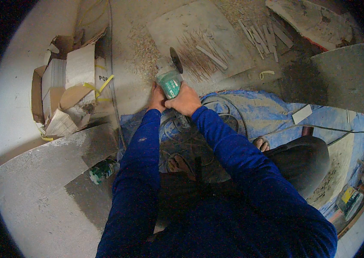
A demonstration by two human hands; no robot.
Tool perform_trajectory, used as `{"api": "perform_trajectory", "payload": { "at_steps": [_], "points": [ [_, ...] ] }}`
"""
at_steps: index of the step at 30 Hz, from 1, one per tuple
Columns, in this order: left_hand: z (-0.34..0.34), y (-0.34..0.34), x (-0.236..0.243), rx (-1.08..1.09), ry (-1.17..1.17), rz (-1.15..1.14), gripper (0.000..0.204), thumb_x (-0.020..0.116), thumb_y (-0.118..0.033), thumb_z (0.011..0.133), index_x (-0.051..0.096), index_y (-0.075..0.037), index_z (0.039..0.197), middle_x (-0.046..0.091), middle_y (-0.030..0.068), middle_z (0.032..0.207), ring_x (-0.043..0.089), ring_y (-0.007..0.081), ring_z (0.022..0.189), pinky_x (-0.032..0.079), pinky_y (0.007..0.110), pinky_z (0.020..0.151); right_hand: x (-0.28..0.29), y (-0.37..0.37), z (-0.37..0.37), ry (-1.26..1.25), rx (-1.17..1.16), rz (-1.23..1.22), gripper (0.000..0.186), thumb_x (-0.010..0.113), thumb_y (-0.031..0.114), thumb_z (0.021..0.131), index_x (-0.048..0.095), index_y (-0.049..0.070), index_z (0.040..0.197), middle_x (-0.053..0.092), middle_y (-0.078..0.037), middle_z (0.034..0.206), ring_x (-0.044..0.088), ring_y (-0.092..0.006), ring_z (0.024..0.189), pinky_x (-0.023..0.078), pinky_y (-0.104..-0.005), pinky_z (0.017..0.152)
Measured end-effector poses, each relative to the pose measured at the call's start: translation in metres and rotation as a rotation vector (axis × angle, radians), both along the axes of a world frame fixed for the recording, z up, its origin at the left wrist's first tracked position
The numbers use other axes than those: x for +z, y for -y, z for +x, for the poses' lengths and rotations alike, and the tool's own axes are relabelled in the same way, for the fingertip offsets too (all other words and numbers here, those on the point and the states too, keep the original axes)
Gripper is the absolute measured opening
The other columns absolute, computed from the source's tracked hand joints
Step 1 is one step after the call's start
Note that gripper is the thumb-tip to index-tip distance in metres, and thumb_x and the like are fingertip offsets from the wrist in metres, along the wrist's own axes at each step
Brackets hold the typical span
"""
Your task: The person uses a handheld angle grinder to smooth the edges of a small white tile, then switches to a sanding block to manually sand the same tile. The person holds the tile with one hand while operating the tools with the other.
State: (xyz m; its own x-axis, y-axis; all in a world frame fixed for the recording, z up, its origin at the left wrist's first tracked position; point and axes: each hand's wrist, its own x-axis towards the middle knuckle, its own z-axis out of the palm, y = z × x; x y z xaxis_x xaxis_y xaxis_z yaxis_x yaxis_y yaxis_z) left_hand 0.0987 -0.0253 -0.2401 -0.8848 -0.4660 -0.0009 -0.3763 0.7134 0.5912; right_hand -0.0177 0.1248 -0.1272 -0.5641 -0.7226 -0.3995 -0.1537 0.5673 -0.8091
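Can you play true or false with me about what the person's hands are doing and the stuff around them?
1. The left hand and right hand hold a green power tool. True.
2. Both arms are bare. False: blue sleeves cover them.
3. A torn cardboard box sits to the left of the tool. True.
4. The tool has a pointy drill bit. False: it has a round, dark disc.
5. Thin strips lie to the tool's right. True.

Left, by the wall (14, 90): torn cardboard packaging (80, 64), yellow strapping (106, 84) across it. Lower left, a green item (100, 171), too blurred to identify. Dusty blue tarp (272, 105) spread right of center, pale rectangular piece (302, 115) on it. Curled yellow strip (267, 74) beyond. Far right: yellow-labelled package (348, 198), contents unclear.
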Motion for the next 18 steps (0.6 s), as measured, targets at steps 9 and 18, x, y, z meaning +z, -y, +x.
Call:
{"api": "perform_trajectory", "payload": {
  "at_steps": [9,18],
  "points": [
    [-0.002,0.004,-0.005,0.033,0.026,0.183,0.059,0.061,-0.043,0.09,0.055,-0.014,0.142,0.05,0.0172,0.149,0.041,0.0343,0.142,0.014,0.055,0.123,-0.001,-0.002,0.001,0.0,0.012,0.003,0.086,0.084,0.042,0.059,0.055,-0.015,0.117,0.068,-0.034,0.107,0.068,-0.0454,0.104,0.054,-0.0453,0.092],
    [-0.001,0.006,-0.016,0.029,0.009,0.12,0.058,0.058,-0.043,0.093,0.054,-0.016,0.143,0.048,0.0154,0.151,0.039,0.0328,0.144,0.014,0.054,0.124,0.002,-0.005,0.002,-0.009,0.014,0.017,0.084,0.084,0.041,0.058,0.056,-0.015,0.116,0.068,-0.033,0.106,0.068,-0.0455,0.101,0.054,-0.045,0.09]
  ]
}}
